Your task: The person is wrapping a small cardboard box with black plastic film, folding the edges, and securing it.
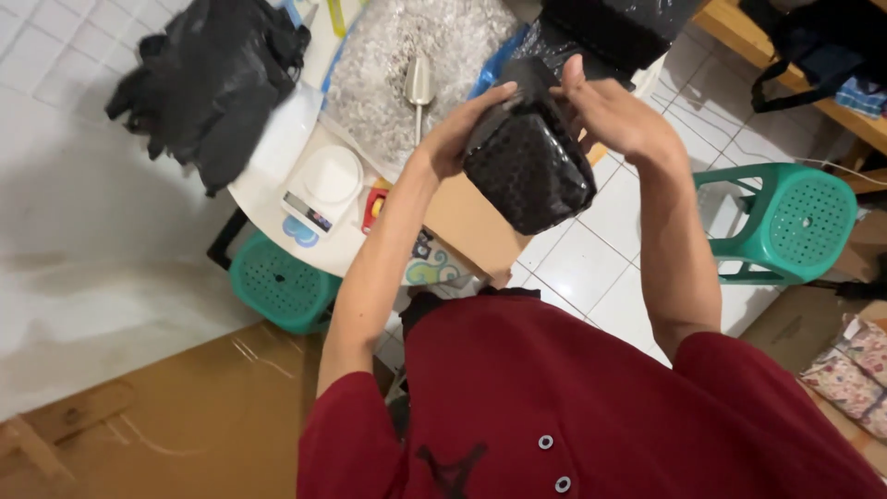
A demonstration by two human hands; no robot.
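Hands first: my left hand (457, 129) and my right hand (614, 115) both grip a black plastic bag (528, 162), packed full and bulging, held up in the centre of the frame, slightly above the middle; left fingers are closed round its upper left side, right fingers are pinched on its gathered top, so each hand is clamped on the bag and neither is open. Its skin is shiny and shows a bumpy pattern from whatever fills it; what that filling is I cannot tell. Behind the bag, toward the top of the frame, lies an open sack of pale granules (397, 65) with a metal scoop (419, 88) resting in it; just lower left of that sits a white kitchen scale (321, 189) on a low white table (273, 162). A heap of black plastic bags (208, 79) fills the upper left. A flat piece of brown cardboard (476, 226) lies under the held bag in the view. One green plastic stool (277, 282) stands left of centre, another green stool (785, 222) at the right edge; my red shirt (573, 407) fills the bottom.
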